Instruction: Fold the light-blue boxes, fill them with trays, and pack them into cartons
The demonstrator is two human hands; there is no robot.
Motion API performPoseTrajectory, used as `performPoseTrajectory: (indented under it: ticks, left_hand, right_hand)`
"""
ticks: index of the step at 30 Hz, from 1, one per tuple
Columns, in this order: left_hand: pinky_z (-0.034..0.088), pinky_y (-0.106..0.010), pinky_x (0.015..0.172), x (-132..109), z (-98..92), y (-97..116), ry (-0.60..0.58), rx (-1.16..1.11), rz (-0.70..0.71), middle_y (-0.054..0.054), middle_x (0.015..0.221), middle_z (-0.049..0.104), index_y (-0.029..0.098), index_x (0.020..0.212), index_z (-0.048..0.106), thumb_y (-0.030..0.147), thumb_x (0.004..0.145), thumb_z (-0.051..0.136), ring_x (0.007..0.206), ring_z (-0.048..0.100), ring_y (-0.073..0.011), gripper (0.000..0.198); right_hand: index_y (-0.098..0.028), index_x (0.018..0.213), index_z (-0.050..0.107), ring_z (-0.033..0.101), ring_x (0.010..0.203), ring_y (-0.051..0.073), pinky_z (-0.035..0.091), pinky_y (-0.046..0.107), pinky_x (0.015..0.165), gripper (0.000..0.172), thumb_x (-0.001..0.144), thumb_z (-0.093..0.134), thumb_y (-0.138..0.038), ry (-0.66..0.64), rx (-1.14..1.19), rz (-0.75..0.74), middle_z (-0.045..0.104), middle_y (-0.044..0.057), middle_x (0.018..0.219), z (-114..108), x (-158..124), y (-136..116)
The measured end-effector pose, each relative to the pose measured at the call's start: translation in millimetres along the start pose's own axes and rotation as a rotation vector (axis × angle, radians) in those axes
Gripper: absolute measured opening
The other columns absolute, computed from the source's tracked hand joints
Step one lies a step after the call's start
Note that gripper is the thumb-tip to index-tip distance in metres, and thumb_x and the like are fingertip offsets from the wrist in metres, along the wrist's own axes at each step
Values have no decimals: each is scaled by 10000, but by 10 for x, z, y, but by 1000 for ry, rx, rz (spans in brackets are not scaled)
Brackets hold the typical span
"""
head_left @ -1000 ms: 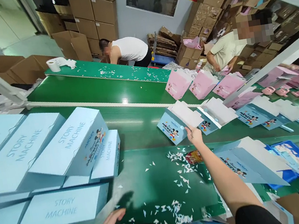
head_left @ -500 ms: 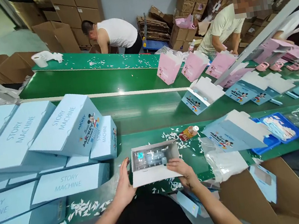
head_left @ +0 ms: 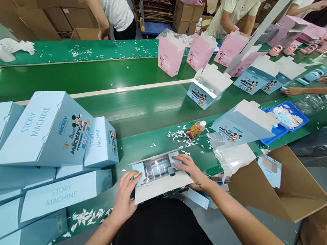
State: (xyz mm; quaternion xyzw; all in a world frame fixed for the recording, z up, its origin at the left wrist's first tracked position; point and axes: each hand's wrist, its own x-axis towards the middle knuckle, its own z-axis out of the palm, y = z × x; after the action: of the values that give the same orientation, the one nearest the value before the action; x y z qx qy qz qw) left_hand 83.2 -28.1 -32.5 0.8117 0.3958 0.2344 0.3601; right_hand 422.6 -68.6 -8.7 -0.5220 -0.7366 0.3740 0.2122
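In front of me on the green bench sits an open cardboard box [head_left: 162,187], its white front flap folded out toward me. A clear plastic insert [head_left: 158,165] shows inside, and what lies under it is hard to make out. My left hand [head_left: 124,196] grips the box's left end, fingers pressing the light-blue left side flap [head_left: 139,174] inward. At the other end, my right hand [head_left: 191,170] holds the box with its fingers on the right side flap [head_left: 174,158]. Both side flaps lean over the opening.
Blue "Story Machine" boxes [head_left: 63,192] are stacked at left. A drink bottle [head_left: 195,129], an upright blue box [head_left: 242,123] and blue trays [head_left: 294,117] stand to the right. Paper scraps [head_left: 87,216] litter the bench. A large carton [head_left: 298,184] sits below right. Co-workers stand across the belts.
Both side flaps of the box have been folded in over the insert. My view has shifted, and a co-worker's hands have appeared at the far right.
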Motion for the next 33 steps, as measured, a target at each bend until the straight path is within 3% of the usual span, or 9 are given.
performPoseTrajectory:
  ticks: [4, 8, 11, 15, 20, 23, 27, 30, 33]
  left_hand:
    - [351, -545, 1130, 102, -78, 26, -200, 13, 25, -61, 1460, 463, 309, 1267, 612, 238, 892, 543, 1417, 272, -329, 388]
    - [352, -567, 1123, 175, -112, 75, -251, -1, -45, -52, 1480, 453, 300, 1155, 688, 320, 922, 537, 1426, 223, -340, 278]
    - [331, -584, 1131, 205, -142, 110, -299, -5, -56, -44, 1482, 447, 300, 1101, 714, 385, 917, 559, 1427, 219, -347, 255]
    - [334, -574, 1130, 200, -174, 132, -333, 5, -47, -38, 1487, 439, 311, 1117, 711, 338, 903, 566, 1435, 225, -347, 260]
    - [306, -590, 1141, 182, -180, 130, -372, 21, -33, -18, 1507, 406, 326, 1114, 705, 252, 866, 577, 1445, 208, -349, 289]
    - [299, -586, 1149, 183, -193, 144, -377, 29, -22, -10, 1515, 396, 338, 1145, 687, 230, 857, 571, 1449, 203, -341, 329]
    - [319, -570, 1149, 201, -235, 168, -388, 56, -21, -6, 1527, 393, 345, 1212, 652, 221, 846, 570, 1452, 218, -343, 395]
    - [341, -580, 1130, 228, -281, 168, -420, 95, -6, -12, 1552, 363, 355, 1293, 592, 230, 813, 597, 1460, 205, -368, 496]
    - [371, -563, 1100, 282, -322, 168, -434, 154, 27, -29, 1559, 358, 371, 1367, 525, 247, 820, 593, 1445, 247, -368, 564]
  right_hand:
    - [-350, 1247, 668, 276, 1375, 364, 298, 559, 1112, 463, 809, 681, -498, -124, -106, 38, 343, 53, 1526, -58, 101, 63]
    - [-347, 1051, 754, 223, 1404, 367, 299, 571, 1104, 266, 831, 710, -490, -262, -110, 133, 302, 39, 1529, -130, 163, -29]
    - [-322, 1047, 743, 228, 1412, 353, 301, 561, 1112, 305, 885, 625, -552, -258, -58, 160, 308, 53, 1518, -168, 184, -96]
    - [-286, 1293, 585, 273, 1397, 345, 334, 539, 1104, 505, 882, 604, -578, -215, -35, 123, 323, 119, 1509, -187, 158, -144]
    - [-282, 1355, 540, 313, 1349, 388, 340, 573, 1061, 604, 821, 697, -516, -151, -256, 112, 390, 154, 1459, -249, 170, -284]
    - [-288, 1353, 569, 416, 1281, 378, 344, 567, 1037, 560, 832, 707, -437, -263, -292, 41, 504, 143, 1389, -411, 268, -412]
    - [-324, 1410, 522, 571, 1186, 267, 431, 424, 1010, 553, 895, 641, -491, -518, -20, -36, 631, 65, 1301, -629, 391, -544]
    - [-305, 1340, 598, 559, 1241, 271, 456, 398, 1012, 534, 877, 630, -568, -537, -3, 0, 596, 63, 1375, -595, 361, -588]
    - [-210, 1321, 600, 539, 1252, 306, 465, 435, 990, 575, 874, 630, -570, -483, -120, 25, 586, 128, 1378, -412, 235, -635]
